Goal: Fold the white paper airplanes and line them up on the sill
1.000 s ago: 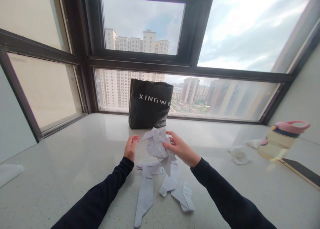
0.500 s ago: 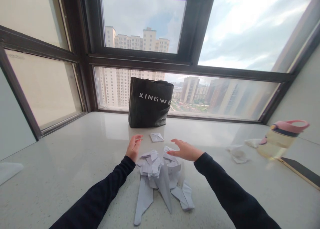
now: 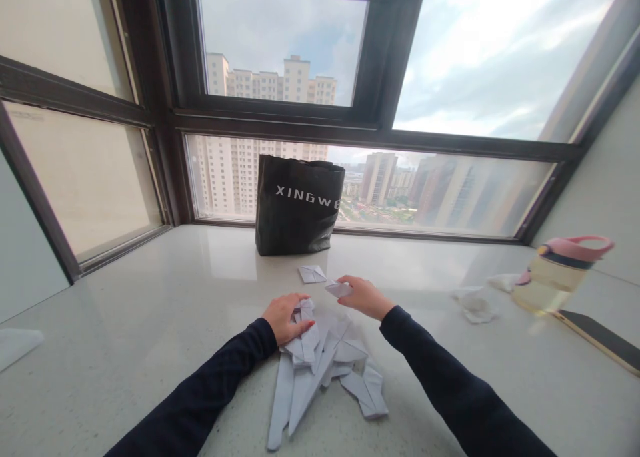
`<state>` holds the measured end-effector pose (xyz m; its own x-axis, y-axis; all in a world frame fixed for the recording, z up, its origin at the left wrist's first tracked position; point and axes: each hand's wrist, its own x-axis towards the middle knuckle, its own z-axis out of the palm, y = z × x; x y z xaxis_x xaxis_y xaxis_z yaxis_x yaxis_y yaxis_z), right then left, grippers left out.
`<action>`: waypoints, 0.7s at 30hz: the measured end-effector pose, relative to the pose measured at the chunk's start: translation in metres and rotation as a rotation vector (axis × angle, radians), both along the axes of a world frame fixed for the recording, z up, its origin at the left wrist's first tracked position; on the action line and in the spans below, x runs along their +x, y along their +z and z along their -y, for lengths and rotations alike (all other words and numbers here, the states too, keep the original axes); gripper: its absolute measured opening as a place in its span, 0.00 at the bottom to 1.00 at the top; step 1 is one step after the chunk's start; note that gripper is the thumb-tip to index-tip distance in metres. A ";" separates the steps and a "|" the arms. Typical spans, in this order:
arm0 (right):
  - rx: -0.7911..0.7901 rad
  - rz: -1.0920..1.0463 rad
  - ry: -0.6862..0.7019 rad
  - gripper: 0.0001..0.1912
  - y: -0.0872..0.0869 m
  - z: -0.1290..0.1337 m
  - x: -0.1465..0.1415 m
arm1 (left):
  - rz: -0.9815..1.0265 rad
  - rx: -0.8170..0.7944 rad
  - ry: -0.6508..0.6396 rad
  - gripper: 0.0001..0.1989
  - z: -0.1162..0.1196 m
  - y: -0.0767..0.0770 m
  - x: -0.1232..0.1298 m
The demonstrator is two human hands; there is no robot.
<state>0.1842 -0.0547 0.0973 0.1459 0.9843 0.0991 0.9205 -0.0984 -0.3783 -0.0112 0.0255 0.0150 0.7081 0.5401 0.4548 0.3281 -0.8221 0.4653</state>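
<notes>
The right hand (image 3: 364, 296) pinches a small folded paper (image 3: 339, 288) between thumb and fingers, just beyond the near pile and beside a flat paper square (image 3: 313, 274). The tip of the pinched piece comes very close to the square's right corner; whether they touch cannot be told.

The left hand (image 3: 287, 318) lies palm down on the paper pile (image 3: 330, 357), over its left side. Its thumb and fingers are spread apart around a folded piece (image 3: 305, 337) at the top of the pile; whether they grip it or merely rest there cannot be told.

Below that hand, two long paper strips (image 3: 281, 404) reach toward the person, side by side and slightly fanned. At the pile's right edge lies a creased, bent paper piece (image 3: 367, 392). All of this paper is white, on the white speckled tabletop (image 3: 165, 310).

Behind the square, a black bag (image 3: 300, 207) with pale lettering stands upright near the window (image 3: 280, 50). Well off to the right are a crumpled tissue (image 3: 476, 307), a pink-lidded bottle (image 3: 555, 280) and a phone (image 3: 600, 337) lying flat, close to the bottle's base. Both forearms wear dark sleeves (image 3: 440, 384).
</notes>
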 end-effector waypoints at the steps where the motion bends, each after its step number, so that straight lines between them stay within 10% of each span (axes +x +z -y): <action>1: 0.028 -0.012 0.010 0.19 0.008 0.003 -0.001 | 0.011 0.006 0.029 0.23 0.000 0.001 0.000; 10: -0.093 0.104 0.362 0.50 0.047 0.050 -0.043 | 0.291 -0.121 0.131 0.15 -0.004 0.008 -0.004; 15: -0.250 0.243 0.554 0.53 0.030 0.067 -0.082 | 0.382 -0.200 0.215 0.13 -0.010 0.008 -0.006; 21: -0.243 0.459 0.402 0.46 -0.006 0.060 -0.102 | 0.389 -0.219 0.290 0.11 -0.010 0.010 -0.007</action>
